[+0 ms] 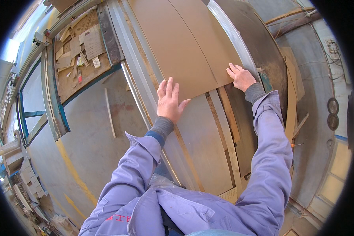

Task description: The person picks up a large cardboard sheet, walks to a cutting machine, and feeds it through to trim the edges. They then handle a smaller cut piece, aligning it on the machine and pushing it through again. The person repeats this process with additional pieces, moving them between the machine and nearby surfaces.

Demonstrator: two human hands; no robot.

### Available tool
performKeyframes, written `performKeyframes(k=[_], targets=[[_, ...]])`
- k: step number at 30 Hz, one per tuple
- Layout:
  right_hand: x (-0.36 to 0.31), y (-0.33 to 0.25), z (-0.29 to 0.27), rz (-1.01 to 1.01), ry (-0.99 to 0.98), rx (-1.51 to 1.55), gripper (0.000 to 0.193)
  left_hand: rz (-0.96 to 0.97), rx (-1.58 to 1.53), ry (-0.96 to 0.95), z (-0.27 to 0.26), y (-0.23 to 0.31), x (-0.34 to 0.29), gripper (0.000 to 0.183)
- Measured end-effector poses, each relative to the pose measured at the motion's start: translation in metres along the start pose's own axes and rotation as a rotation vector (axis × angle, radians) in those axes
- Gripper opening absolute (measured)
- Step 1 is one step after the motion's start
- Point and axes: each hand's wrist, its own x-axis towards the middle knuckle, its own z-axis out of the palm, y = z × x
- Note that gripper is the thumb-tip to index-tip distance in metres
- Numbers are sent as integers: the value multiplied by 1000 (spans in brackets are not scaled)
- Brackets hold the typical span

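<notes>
Two flat brown panels (173, 35) lie side by side on a long metal machine bed (200, 145), a thin dark seam between them. My left hand (170, 100) rests at the near left corner of the left panel, its fingers spread and its thumb pointing right. At the near right corner, my right hand (242, 77) has its fingers stretched out on the panel's edge, close to a silvery metal fence (234, 33). Part of the right hand's underside is hidden. Neither hand is wrapped round anything.
A metal rail (135, 94) runs along the bed's left side. Further left, a frame holds a board with wood offcuts (92, 41). A thin strip (110, 112) lies on the floor. Brown sheets (291, 90) stand right of the bed.
</notes>
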Motion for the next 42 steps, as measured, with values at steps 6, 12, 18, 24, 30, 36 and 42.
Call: performKeyframes(k=[6, 12, 18, 24, 30, 36, 42], targets=[[-2, -2, 1, -9, -8, 8, 55, 4, 16, 7, 1, -1, -6, 68], [-2, -4, 2, -15, 21, 9, 54, 0, 11, 8, 1, 0, -13, 69], [-1, -2, -2, -35, 68, 19, 52, 14, 24, 11, -3, 5, -20, 69], [10, 1, -10, -39, 94, 12, 51, 41, 58, 26, -6, 4, -27, 69], [27, 4, -13, -36, 88, 39, 52, 60, 97, 6, -18, -9, -29, 69], [26, 1, -15, -32, 127, 65, 55, 102, 123, 12, -32, -29, -34, 68], [6, 4, -32, -33, 178, 152, 60, 157, 132, 60, -32, -34, -41, 64]])
